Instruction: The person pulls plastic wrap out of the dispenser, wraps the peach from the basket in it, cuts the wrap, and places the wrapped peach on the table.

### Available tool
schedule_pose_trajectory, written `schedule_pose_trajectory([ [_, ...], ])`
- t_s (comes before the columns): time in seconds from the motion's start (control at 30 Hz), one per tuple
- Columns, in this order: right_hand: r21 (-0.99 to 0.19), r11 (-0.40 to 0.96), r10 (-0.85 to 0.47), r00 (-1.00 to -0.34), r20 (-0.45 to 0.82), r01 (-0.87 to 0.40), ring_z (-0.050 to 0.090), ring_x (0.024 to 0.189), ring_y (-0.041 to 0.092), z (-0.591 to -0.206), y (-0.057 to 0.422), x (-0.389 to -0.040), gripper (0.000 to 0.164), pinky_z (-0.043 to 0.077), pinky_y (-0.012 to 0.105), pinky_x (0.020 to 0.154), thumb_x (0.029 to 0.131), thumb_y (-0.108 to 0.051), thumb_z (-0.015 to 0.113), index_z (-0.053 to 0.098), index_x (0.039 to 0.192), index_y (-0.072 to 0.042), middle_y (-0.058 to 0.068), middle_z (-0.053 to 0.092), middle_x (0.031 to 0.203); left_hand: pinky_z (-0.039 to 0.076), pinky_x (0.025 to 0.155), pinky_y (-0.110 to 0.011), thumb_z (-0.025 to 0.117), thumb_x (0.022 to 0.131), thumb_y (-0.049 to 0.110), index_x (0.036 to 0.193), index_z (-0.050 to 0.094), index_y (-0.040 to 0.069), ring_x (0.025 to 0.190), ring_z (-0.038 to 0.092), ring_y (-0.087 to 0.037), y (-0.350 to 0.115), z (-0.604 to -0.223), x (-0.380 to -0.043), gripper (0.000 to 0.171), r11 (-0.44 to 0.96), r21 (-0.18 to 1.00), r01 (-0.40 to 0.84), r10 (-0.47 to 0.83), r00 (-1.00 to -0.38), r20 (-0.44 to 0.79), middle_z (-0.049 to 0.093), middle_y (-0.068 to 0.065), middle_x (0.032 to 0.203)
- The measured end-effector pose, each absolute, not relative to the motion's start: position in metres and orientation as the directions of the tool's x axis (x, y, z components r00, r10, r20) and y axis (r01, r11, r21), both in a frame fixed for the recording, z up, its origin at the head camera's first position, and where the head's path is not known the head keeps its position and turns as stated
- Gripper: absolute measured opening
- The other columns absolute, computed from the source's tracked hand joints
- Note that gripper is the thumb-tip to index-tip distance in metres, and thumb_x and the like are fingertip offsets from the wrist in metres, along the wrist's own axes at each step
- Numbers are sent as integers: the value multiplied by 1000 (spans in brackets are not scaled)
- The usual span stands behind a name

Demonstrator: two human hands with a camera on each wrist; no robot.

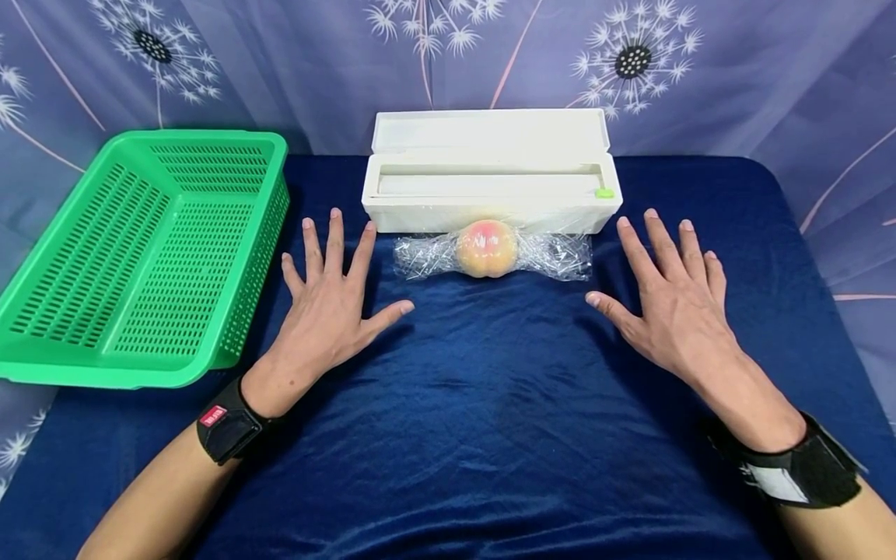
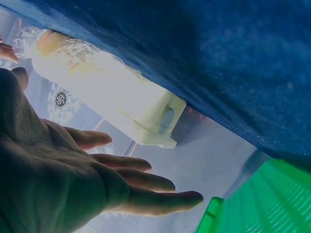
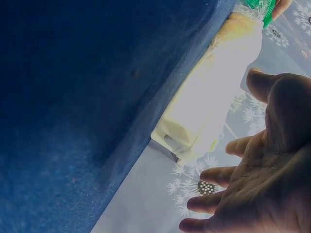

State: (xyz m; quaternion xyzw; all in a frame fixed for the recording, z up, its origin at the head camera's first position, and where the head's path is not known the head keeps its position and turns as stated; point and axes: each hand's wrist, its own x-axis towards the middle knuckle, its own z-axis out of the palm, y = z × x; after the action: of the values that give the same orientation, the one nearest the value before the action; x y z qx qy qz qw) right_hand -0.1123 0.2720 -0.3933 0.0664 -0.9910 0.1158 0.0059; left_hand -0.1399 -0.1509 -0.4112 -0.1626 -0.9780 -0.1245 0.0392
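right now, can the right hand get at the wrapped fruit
Probably yes: the right hand is spread and holds nothing, and only blue cloth and the wrap's twisted end seem to lie between. The white box sits behind the wrapped fruit, leaving the front free.

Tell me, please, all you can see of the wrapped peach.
The peach is round and glossy, yellow with a pinkish blush and a cleft at its near side. Clear, crinkled film wraps it, bunched out to both sides. It lies on the blue cloth, in front of the white box; whether they touch is unclear. Neither left hand nor right hand touches it.
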Motion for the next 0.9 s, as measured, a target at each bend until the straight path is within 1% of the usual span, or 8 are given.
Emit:
schedule_pose_trajectory([
  [0.13, -229, 964, -129, -991, 26, -131, -10, 162, 44, -394, 272, -112, 97, 3, 77, 121, 102, -57, 65, 5, 173, -28, 8, -3, 179, 8, 110, -89, 63, 92, 77, 172, 1, 26, 158, -20, -49, -151, -411, -140, 113, 917, 234, 324, 306, -946, 112, -14, -17, 176],
  [0.27, -227, 965, -129, -991, 23, -131, -9, 162, 45, -393, 272, -111, 97, 4, 78, 120, 102, -57, 64, 5, 173, -27, 9, -2, 179, 7, 110, -89, 63, 92, 78, 172, 1, 26, 158, -21, -48, -152, -411, -140, 114, 919, 237, 317, 300, -948, 106, -15, -18, 176],
  [0.67, -228, 965, -129, -991, 16, -129, -9, 162, 43, -394, 272, -110, 97, 4, 77, 121, 102, -58, 64, 6, 172, -28, 7, -2, 179, 7, 111, -88, 63, 92, 78, 173, 4, 24, 158, -15, -52, -152, -412, -141, 114, 923, 226, 313, 296, -949, 106, -12, -20, 176],
  [0.9, -228, 965, -132, -991, 14, -132, -9, 163, 43, -394, 272, -110, 96, 3, 76, 121, 102, -58, 64, 6, 172, -27, 8, -2, 179, 4, 112, -88, 63, 92, 77, 173, 3, 24, 158, -18, -50, -152, -412, -141, 114, 924, 231, 306, 293, -952, 91, -13, -19, 176],
])
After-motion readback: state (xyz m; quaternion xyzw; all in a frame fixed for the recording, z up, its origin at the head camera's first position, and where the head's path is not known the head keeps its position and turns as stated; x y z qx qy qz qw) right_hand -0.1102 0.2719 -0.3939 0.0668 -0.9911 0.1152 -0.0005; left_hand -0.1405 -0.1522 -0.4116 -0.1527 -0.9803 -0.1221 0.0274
